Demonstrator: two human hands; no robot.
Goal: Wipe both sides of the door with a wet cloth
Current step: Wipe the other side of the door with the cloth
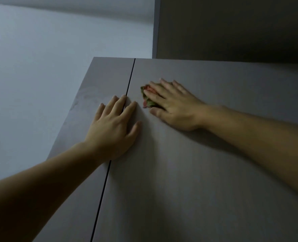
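Note:
Two grey door panels fill the view, split by a thin dark gap; the right door point(197, 172) is the wider one and the left door point(95, 88) is narrower. My right hand point(172, 105) presses a crumpled green and red cloth point(147, 96) flat against the upper part of the right door, fingers straight over it. Only the cloth's left part shows beyond my fingers. My left hand point(115, 124) lies flat across the gap, fingers spread, touching both panels.
A pale wall point(40, 67) runs along the left of the doors. Above the doors' top edge stands a darker panel point(232, 27) in deep shadow. The light is dim.

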